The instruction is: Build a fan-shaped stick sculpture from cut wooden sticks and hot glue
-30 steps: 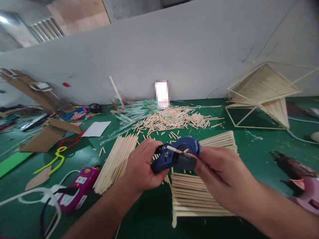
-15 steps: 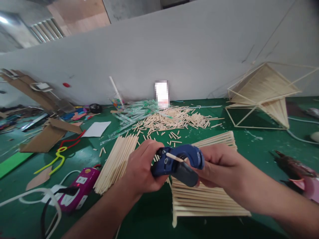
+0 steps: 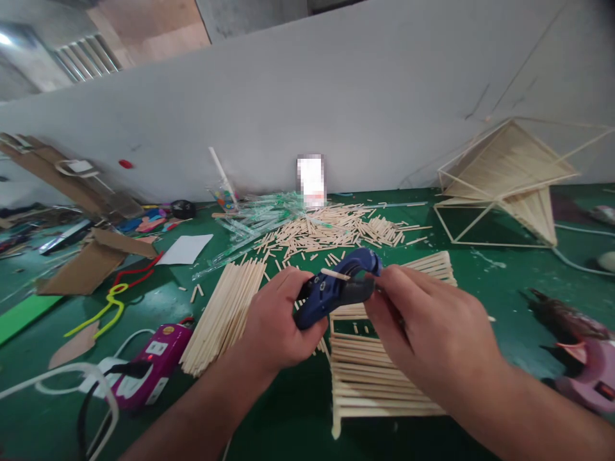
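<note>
My left hand is wrapped round a blue cutter tool held above the green table. A short wooden stick lies across the tool's jaw. My right hand is closed on the tool's right end, its fingertips by the stick. Below both hands lies a flat panel of glued wooden sticks. A bundle of long sticks lies just left of my left hand.
A heap of short cut sticks lies behind the hands. A stick frame structure stands at the back right. A pink glue gun lies at the right edge, a purple power strip with cables at the left, cardboard pieces beyond.
The blue tool has tilted and risen a little, its right end now higher. My right hand has shifted over the tool's right end, covering more of it.
</note>
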Demonstrator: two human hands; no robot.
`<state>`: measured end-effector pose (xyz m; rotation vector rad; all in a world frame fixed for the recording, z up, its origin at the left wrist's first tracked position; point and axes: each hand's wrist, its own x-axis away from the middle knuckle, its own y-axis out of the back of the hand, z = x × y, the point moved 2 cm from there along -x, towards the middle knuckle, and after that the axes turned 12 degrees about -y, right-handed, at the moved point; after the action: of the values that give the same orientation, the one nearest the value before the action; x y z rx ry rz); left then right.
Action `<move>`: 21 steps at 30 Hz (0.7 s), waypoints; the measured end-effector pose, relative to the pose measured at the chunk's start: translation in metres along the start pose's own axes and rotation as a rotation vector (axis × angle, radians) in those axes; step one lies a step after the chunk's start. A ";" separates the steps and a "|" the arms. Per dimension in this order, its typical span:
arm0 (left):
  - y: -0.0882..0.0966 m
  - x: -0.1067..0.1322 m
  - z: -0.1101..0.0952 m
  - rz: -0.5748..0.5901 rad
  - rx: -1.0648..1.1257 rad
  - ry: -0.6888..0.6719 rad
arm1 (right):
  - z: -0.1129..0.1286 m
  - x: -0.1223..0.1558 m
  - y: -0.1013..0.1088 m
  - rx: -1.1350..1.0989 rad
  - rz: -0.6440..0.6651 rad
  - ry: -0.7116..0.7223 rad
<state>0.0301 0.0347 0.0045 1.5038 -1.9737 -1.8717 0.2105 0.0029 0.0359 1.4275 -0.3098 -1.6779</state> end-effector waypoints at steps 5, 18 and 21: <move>-0.001 0.000 -0.006 -0.003 0.016 0.015 | -0.003 0.001 0.000 0.027 -0.048 0.084; 0.000 0.000 -0.005 -0.004 0.010 0.008 | -0.008 -0.007 -0.002 -0.603 0.548 -0.360; 0.001 0.000 -0.005 -0.003 -0.002 -0.027 | -0.008 -0.011 -0.002 -0.780 0.710 -0.478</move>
<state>0.0326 0.0313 0.0066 1.4898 -1.9817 -1.9039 0.2161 0.0150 0.0400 0.2677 -0.3200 -1.2818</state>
